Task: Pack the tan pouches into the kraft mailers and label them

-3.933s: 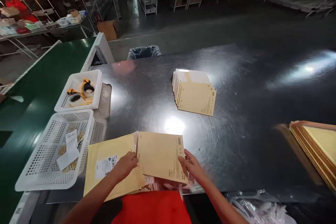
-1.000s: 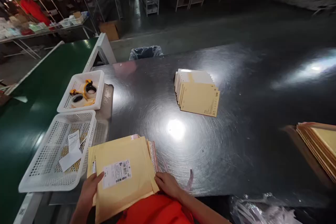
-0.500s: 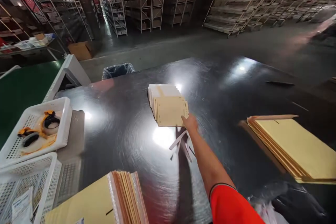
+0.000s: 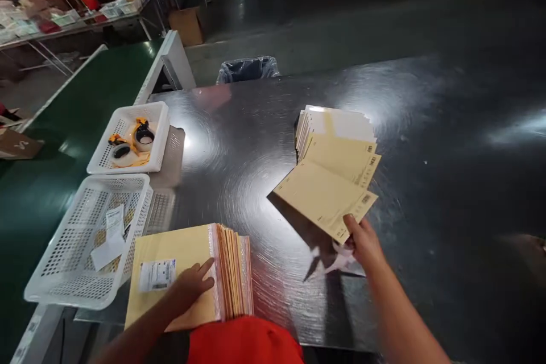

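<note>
My right hand grips the lower right corner of a thin cream booklet with a printed barcode, thumb on top. The booklet is tilted and raised a little, its shadow falling on the table below. Behind it lies a fanned stack of similar booklets, whitish ones at the back. My left hand rests over a stack of yellow padded envelopes, index finger and thumb stretched out near the bubble-lined opening. A white printed label lies on the top envelope.
Two white plastic baskets stand at left: one with tape dispensers, another with papers. A green conveyor runs behind them. A lined bin stands past the far edge of the dark metal table. Pale strips lie near my right hand.
My right hand has drawn one booklet off the stack toward me. My left hand has come into view over the envelopes, where a label now shows. The view has turned left and down.
</note>
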### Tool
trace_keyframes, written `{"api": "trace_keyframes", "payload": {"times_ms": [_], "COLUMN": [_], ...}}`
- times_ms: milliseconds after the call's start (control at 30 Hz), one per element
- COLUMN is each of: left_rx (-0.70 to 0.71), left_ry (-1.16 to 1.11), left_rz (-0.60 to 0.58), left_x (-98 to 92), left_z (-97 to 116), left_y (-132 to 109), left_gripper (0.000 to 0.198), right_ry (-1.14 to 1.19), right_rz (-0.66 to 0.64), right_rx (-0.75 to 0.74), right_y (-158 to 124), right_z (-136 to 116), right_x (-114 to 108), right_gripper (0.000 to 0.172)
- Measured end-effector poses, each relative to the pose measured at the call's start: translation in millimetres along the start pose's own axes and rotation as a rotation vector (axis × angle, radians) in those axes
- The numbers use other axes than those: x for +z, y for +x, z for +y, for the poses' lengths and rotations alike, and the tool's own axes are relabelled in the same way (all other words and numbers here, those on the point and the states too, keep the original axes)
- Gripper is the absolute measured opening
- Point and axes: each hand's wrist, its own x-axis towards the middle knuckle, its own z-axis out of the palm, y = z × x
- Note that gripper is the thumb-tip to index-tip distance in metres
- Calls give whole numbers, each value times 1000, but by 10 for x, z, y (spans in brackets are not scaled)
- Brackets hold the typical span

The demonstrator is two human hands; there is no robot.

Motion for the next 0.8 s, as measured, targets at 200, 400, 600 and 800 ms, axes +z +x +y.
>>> {"api": "trace_keyframes", "payload": {"times_ms": [200,400,600,800], "left_rx": [54,74,247,245], "left_ry": [-14,-30,-70,-142], "left_rz": [90,162,188,237], "left_x": [-258,-329,-415,-581], "left_z": [35,238,761,750], "left_y": [17,-20,159,24], "left_gripper": [27,18,15,28], "right_ry": [551,542,248,-84], "right_rz": [-384,-724,-1022,-1141], "right_rx": [140,69,-129,-322], "right_y": [-1491,-1765,-1882,-2050], "right_z": [362,421,154,-198], "right_x": [745,815,1112,1722], "right_gripper": [56,53,44,12]}}
